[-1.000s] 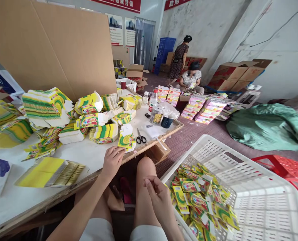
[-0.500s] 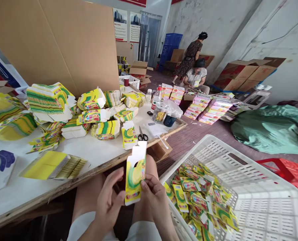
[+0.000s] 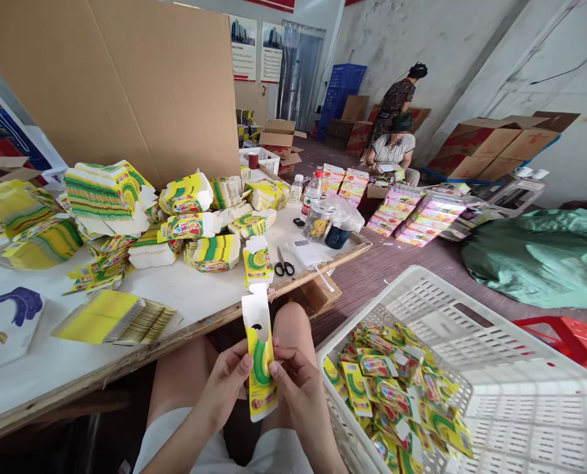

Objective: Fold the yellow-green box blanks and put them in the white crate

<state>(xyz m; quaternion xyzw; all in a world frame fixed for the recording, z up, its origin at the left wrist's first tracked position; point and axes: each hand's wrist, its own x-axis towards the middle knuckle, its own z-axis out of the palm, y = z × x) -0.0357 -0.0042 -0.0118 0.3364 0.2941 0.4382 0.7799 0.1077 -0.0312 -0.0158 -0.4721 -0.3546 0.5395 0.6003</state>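
Observation:
I hold one flat yellow-and-green carton [image 3: 260, 355] upright over my knees, its white hang tab pointing up. My left hand [image 3: 224, 388] pinches its left edge and my right hand [image 3: 296, 388] pinches its right edge, both closed on it. A small upright stack of the same cartons [image 3: 257, 261] stands on the white table [image 3: 185, 296] just beyond. To my right a white plastic basket [image 3: 471, 342] holds several folded yellow cartons [image 3: 397, 395].
Piles of flat cartons [image 3: 103, 191] cover the table, with scissors [image 3: 284, 265], bottles [image 3: 314, 187] and a bag [image 3: 340, 217] near its right end. A big cardboard sheet [image 3: 126, 85] stands behind. Two people [image 3: 395, 141] work among boxes farther back; a green tarp [image 3: 540, 260] and a red stool [image 3: 574, 339] lie right.
My left hand left the table edge and both hands came together on one carton over my knees. In the last half second the carton turned narrower and sank slightly.

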